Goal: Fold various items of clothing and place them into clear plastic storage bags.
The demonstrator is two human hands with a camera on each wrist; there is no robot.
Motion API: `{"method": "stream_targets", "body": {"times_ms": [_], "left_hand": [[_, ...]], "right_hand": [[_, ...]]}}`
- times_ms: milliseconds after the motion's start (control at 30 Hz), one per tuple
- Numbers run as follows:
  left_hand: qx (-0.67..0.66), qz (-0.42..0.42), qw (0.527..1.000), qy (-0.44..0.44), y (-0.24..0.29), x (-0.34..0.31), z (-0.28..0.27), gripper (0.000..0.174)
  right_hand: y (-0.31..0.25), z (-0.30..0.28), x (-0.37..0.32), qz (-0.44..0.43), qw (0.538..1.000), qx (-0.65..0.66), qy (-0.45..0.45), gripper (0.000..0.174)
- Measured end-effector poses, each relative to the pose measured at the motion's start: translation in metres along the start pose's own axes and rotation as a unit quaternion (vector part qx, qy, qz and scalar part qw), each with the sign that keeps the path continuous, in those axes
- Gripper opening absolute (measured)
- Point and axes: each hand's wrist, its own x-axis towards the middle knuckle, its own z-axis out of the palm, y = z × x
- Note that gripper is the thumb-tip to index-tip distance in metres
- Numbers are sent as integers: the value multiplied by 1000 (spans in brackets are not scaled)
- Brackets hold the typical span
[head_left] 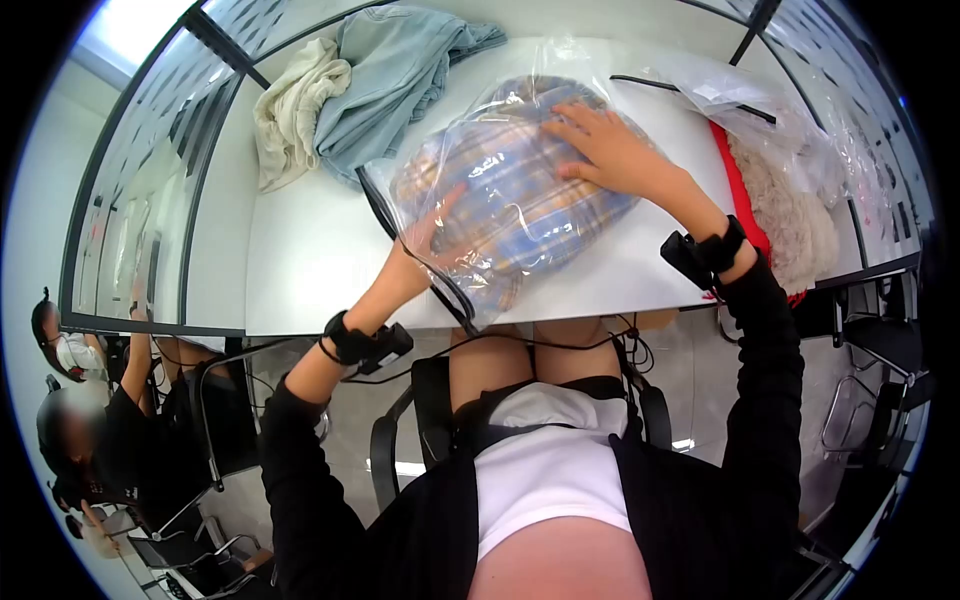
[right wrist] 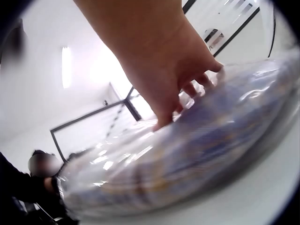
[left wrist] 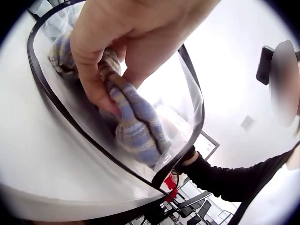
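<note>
A blue, tan and white plaid cloth (head_left: 530, 225) lies bunched inside a clear plastic bag (head_left: 572, 55) on the white table. My left hand (head_left: 425, 245) reaches in through the bag's black-edged mouth. In the left wrist view, its thumb and fingers pinch a fold of the plaid cloth (left wrist: 136, 136). Spread over the outside of the bag, my right hand (head_left: 610, 150) rests its fingertips on the plastic at the upper right. The right wrist view shows those fingers (right wrist: 164, 119) pressing the film above the cloth.
Light blue jeans (head_left: 385, 85) and a cream cloth (head_left: 295, 115) lie at the table's back left. On the right are another clear bag (head_left: 770, 110), a fluffy beige item (head_left: 785, 205) and a red cloth (head_left: 740, 190). Low partitions flank the table (head_left: 300, 290); other people sit at the left.
</note>
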Motion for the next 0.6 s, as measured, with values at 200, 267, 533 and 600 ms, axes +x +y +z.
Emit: {"method": "stream_targets", "body": {"times_ms": [200,267,533,600], "left_hand": [[13,12,1000,-14,-19,-14,22,68],[-88,-36,995,-21,-6,-17,21,72],[-397,-110,900,142,-13,0,-22,67],[-540,-120,816,169,-37,7,-24,66]], "right_hand": [[19,20,45,119,983,-14,-137,69],[29,34,59,142,980,-7,-141,69],[8,6,59,75,993,-68,-68,64],[-23,0,55,27,999,-25,-28,62]]}}
